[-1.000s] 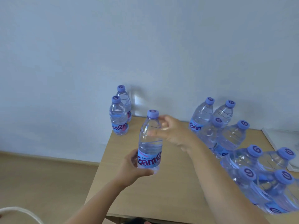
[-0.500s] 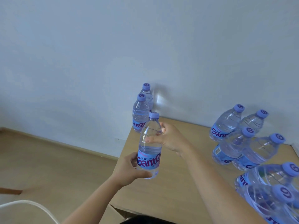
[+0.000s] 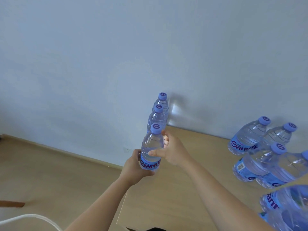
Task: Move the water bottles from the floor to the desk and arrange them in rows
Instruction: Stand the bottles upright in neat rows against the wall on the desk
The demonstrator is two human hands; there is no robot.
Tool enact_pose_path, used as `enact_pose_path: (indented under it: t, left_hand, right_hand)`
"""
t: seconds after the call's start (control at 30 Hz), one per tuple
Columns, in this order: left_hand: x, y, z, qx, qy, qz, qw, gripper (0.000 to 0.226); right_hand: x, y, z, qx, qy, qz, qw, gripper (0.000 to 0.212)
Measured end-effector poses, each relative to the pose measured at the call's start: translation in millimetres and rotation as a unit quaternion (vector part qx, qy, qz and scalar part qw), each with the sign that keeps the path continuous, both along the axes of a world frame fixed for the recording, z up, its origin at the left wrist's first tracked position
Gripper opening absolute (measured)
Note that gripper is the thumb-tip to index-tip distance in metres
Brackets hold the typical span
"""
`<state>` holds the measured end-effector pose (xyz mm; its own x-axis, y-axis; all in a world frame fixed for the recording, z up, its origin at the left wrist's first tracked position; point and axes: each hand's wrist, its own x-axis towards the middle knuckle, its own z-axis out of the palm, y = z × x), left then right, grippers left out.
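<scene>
Against a pale blue wall, the wooden worktop (image 3: 196, 180) already carries a bottle cluster (image 3: 260, 147) at three o'clock and two lined-up bottles (image 3: 157, 117) at twelve — both hands, left hand (image 3: 133, 165) and right hand (image 3: 171, 149), grip a third bottle (image 3: 151, 150) just before them, so the row looks barely begun.

Held bottle (image 3: 152, 147): clear, blue cap and label, upright at desk (image 3: 191, 180) left edge. Two bottles (image 3: 157, 117) behind it; others (image 3: 260, 147) clustered at right edge.
</scene>
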<state>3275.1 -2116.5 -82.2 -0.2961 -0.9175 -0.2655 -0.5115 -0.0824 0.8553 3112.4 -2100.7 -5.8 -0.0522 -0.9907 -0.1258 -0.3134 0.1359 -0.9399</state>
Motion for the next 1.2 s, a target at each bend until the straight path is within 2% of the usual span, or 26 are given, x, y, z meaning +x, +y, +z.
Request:
enact_pose_path:
  t: [0.4,0.87,1.2]
  left_hand:
    - [-9,-35,-17,-0.003,-0.015,-0.020,1.000,0.073]
    - [-16,-48,-14,-0.018,-0.055,-0.034,0.998,0.080]
    - [-18,-41,-15,-0.026,-0.084,-0.021,0.996,0.074]
  right_hand:
    - [3,-16,-7,-0.024,0.056,-0.029,0.998,0.055]
    - [-1,-21,-12,-0.053,0.048,-0.040,0.997,0.054]
    - [0,-16,-15,-0.044,0.057,-0.042,0.997,0.058]
